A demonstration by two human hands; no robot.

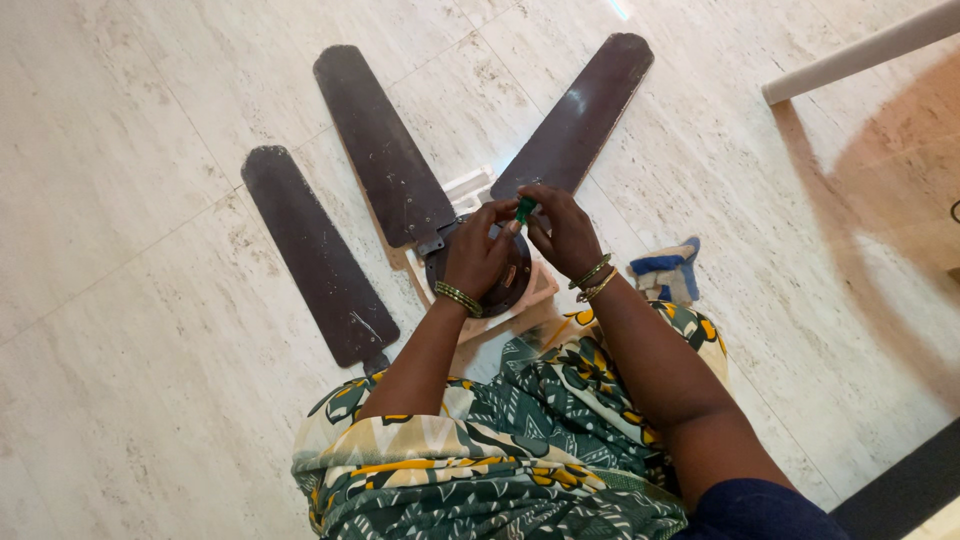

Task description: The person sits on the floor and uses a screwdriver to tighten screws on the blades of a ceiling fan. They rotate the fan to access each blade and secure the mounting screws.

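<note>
Both hands meet over the fan motor mid-floor: left hand and right hand pinch a small green piece between fingertips. Two blades look mounted, a third lies loose nearby; careful fingertip alignment seems needed.

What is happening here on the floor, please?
A person sits on a pale tiled floor over a taken-apart ceiling fan. Both hands meet above the round dark motor hub: the left hand and the right hand pinch a small green piece between the fingertips. Two dark brown blades lie at the hub, and whether they are fastened to it cannot be told; a third blade lies apart to the left. A blue and cream cloth lies beside the right wrist.
</note>
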